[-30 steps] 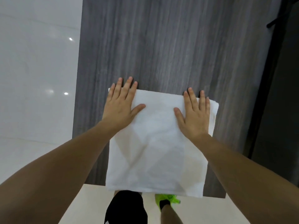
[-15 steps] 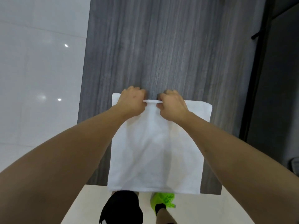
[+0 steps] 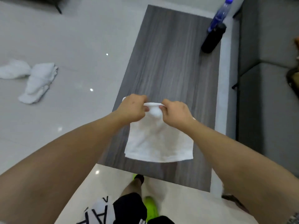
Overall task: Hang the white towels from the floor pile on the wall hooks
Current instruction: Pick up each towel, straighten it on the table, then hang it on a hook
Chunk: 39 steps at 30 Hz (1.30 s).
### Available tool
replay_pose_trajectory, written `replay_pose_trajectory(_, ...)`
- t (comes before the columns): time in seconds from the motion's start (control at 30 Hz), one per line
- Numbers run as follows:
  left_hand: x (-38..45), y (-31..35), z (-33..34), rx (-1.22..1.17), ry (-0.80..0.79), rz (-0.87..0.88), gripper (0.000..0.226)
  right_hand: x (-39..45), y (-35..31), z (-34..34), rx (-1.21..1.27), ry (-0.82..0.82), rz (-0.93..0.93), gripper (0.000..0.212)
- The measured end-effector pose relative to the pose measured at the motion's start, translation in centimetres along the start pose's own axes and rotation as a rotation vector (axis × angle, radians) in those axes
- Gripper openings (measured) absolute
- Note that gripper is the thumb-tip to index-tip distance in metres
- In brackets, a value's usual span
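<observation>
White towel (image 3: 159, 143), grey-streaked table (image 3: 169, 62).

A glossy pale tiled floor (image 3: 68, 38) fills the left side, catching small bright glints of overhead light. A long table (image 3: 174, 62) with a grey wood-grain top runs away from the viewer. A grey sofa (image 3: 267, 78) stands along its right side. At the top left, a dark furniture leg (image 3: 59, 9) meets the floor.
</observation>
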<state>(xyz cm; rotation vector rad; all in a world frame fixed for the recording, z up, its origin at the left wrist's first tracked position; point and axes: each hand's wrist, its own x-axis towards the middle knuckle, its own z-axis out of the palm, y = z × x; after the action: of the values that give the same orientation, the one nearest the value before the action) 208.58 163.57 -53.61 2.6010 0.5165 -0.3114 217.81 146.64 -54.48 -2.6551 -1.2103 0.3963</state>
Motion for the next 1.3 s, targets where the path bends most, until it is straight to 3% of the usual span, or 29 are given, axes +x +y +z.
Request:
replay_pose_trajectory(0.2,-13.8,3.0,-13.0,0.036,0.219,-0.026,0.011,-6.7,-10.5,-13.9,-0.079,0.109,-0.239,0.038)
replay_pose_trajectory(0.33,-23.9,3.3,-21.0,-0.023,0.380,-0.106,0.009,-9.2,-19.4,-21.8,-0.132,0.166,-0.401,0.033)
replay_pose_trajectory(0.6,-46.5,-3.5,-35.3,0.017,0.762,-0.334,0.011,-15.4,-43.9,-30.7,-0.120,0.437,-0.813,0.029)
replay_pose_trajectory(0.83,-71.0,-15.6,-37.4,0.125,0.816,-0.624,0.048,-24.5,-68.2,-27.7,-0.065,0.445,-1.130,0.031)
replay_pose_trajectory(1.1,-100.4,-28.3,-34.0,0.117,0.915,-1.098,0.051,-38.2,-95.1,-17.3,0.030,0.354,-1.464,0.032)
replay_pose_trajectory(1.3,-119.2,-32.3,-28.7,0.058,1.046,-1.425,0.048,-49.1,-112.2,-9.7,0.082,0.214,-1.767,0.033)
